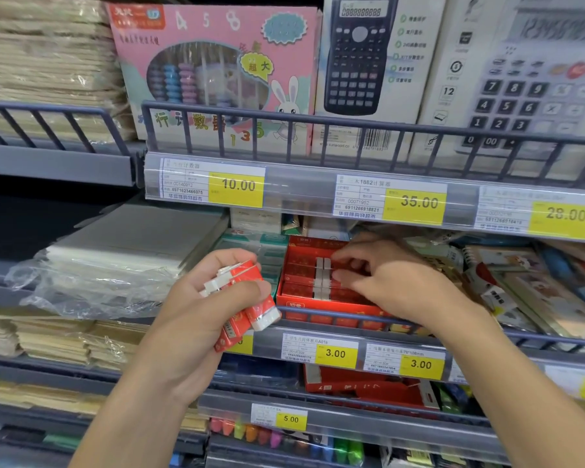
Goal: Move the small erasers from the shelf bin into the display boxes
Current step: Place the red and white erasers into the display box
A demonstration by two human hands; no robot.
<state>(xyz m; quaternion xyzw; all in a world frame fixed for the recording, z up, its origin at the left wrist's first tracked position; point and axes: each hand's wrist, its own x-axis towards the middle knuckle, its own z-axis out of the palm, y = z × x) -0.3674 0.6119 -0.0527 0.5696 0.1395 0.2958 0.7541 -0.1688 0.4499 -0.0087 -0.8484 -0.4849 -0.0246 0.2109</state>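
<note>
Gripping a handful of small red-sleeved white erasers [242,295], the left hand [196,319] sits nearest the camera, just left of the red cardboard display box [318,292], with its fingers curled round the bundle and the thumb pressed across the top. Several erasers stick out below the palm, in front of the shelf's grey rail [352,320]. Reaching into that box from its right side, the right hand [385,278] has its fingertips [340,275] bent down onto the packed erasers [321,276], touching the white ends of a row; whether it pinches 1 of them I cannot tell. The box is partly filled with red sleeves lying in rows. Below the box, yellow price tags [336,353] read 3.00. Left of the box lies a crinkled clear plastic bag [92,282] over stacked paper. Above and behind the box, on the higher shelf, stand a pink abacus box [217,72] and a white calculator carton [362,62].
</note>
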